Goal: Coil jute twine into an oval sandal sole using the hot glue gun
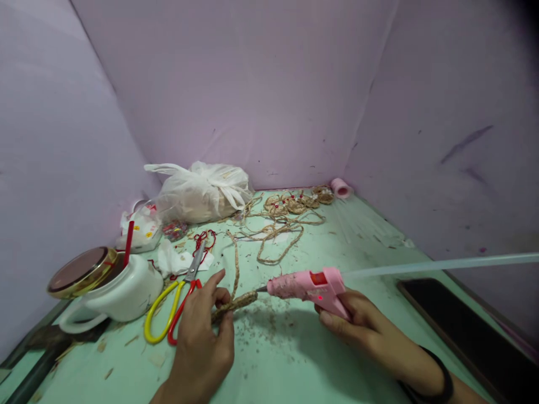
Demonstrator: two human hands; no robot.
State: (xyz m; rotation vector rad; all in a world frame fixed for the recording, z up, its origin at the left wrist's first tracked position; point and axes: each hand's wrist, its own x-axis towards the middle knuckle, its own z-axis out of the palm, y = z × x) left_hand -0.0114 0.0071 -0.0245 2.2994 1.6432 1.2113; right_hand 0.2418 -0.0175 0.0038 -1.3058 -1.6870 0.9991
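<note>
My left hand (206, 336) pinches a small coil of braided straw cord (240, 303) between thumb and fingers, and a loose length of the braid runs away from it across the table. My right hand (362, 325) is wrapped round the handle of a pink hot glue gun (305, 285). Its metal nozzle meets the right end of the straw piece, touching or almost touching. A long clear glue stick (442, 264) juts from the gun's back. Scissors (193, 275) with one yellow and one red handle lie just beyond my left hand.
At left stands a white mug (122, 292) with a round gold-rimmed object on it. Behind are a tied white plastic bag (206, 193), several straw coils with beads (295, 202) and a pink roll (340, 188). A dark phone (463, 331) lies at right.
</note>
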